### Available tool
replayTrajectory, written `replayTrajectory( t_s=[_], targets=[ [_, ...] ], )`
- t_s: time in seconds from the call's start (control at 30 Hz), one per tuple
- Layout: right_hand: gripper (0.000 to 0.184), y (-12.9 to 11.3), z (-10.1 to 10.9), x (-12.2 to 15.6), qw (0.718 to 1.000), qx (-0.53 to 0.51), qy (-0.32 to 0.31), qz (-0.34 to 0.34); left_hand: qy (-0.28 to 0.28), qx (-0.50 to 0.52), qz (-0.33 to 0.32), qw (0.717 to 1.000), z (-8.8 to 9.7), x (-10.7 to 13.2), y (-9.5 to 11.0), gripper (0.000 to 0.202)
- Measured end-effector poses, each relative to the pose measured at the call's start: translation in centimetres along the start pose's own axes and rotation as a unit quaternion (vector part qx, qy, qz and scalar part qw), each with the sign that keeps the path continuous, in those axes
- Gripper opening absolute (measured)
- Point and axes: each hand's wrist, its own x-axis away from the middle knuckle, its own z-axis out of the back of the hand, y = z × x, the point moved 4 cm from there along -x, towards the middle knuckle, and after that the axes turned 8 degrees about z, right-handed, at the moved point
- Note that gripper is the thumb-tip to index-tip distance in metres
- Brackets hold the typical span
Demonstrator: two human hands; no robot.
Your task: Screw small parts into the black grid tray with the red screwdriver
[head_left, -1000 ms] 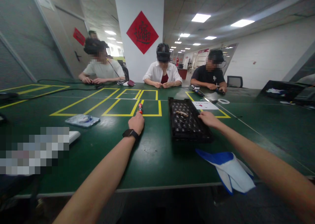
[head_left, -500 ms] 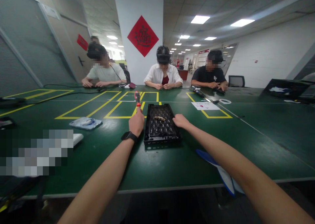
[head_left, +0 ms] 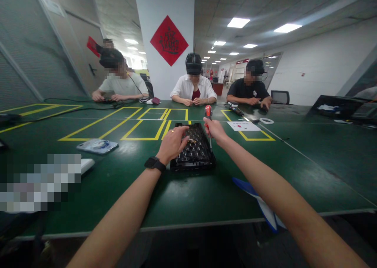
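Note:
In front of me on the green table lies a black rectangular case (head_left: 193,164), its inside facing up. A small gold-coloured part (head_left: 191,141) rests in the middle of it. My right hand (head_left: 216,130) grips a screwdriver (head_left: 208,112) with a red and grey handle; its shaft points down and the tip is at the case's right edge. My left hand (head_left: 173,142), wearing a black watch and a ring, reaches over the left side of the case with thumb and fingers apart, nothing held in it.
A phone (head_left: 97,146) lies left of the case, near a blurred-out pale object (head_left: 44,183). At the right are a blue-and-white item (head_left: 260,199), a white sheet (head_left: 244,126) and a tape ring (head_left: 266,121). Several people sit across the table (head_left: 132,205).
The screwdriver has passed from my left hand to my right and now points down at the case's right edge. My left hand has opened and moved over the case.

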Motion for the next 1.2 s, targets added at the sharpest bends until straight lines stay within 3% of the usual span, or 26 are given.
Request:
replayTrajectory(
  t_s=[0.07, 0.17, 0.23, 0.3, 0.43, 0.57, 0.63, 0.77, 0.87, 1.03, 1.2],
  targets=[
    [0.058, 2.9, 0.7, 0.2, 0.997, 0.062, -0.032, -0.039, 0.022, 0.027, 0.061, 0.998, -0.8, 0.0, -2.7, 0.044],
    [0.047, 6.4, 0.5, 1.2, 0.984, 0.149, -0.056, -0.079, -0.058, 0.059, 0.157, 0.984, -3.6, 0.1, -6.7, 0.046],
    [0.046, 7.6, -0.2, 1.9, 0.974, 0.196, -0.068, -0.089, -0.111, 0.101, 0.195, 0.969, -5.3, 0.2, -8.2, 0.051],
    [0.049, 7.9, -0.7, 2.0, 0.966, 0.232, -0.074, -0.087, -0.127, 0.129, 0.212, 0.960, -6.2, 0.1, -8.6, 0.053],
    [0.057, 6.5, -0.6, 0.9, 0.957, 0.280, -0.052, -0.050, -0.122, 0.165, 0.223, 0.953, -7.0, -0.6, -8.4, 0.056],
    [0.048, 2.9, -1.6, -1.3, 0.952, 0.276, -0.059, 0.116, -0.112, 0.189, 0.208, 0.953, -7.5, -1.0, -8.5, 0.056],
    [0.041, 1.5, -3.2, -2.3, 0.950, 0.258, -0.085, 0.155, -0.109, 0.195, 0.206, 0.953, -7.7, -1.0, -8.8, 0.055],
    [0.032, 0.5, -6.2, -4.6, 0.960, 0.220, -0.100, 0.143, -0.111, 0.193, 0.219, 0.950, -8.0, -1.1, -9.2, 0.055],
    [0.027, 0.9, -7.2, -6.0, 0.970, 0.181, -0.109, 0.119, -0.106, 0.202, 0.217, 0.949, -8.2, -1.2, -9.3, 0.055],
    [0.021, 1.7, -6.4, -6.1, 0.982, 0.099, -0.087, 0.134, -0.051, 0.251, 0.187, 0.948, -8.2, -1.0, -9.5, 0.059],
    [0.027, 1.1, -4.5, -2.7, 0.980, -0.016, -0.056, 0.191, -0.061, 0.295, 0.184, 0.936, -8.3, -0.6, -9.3, 0.061]
  ],
)
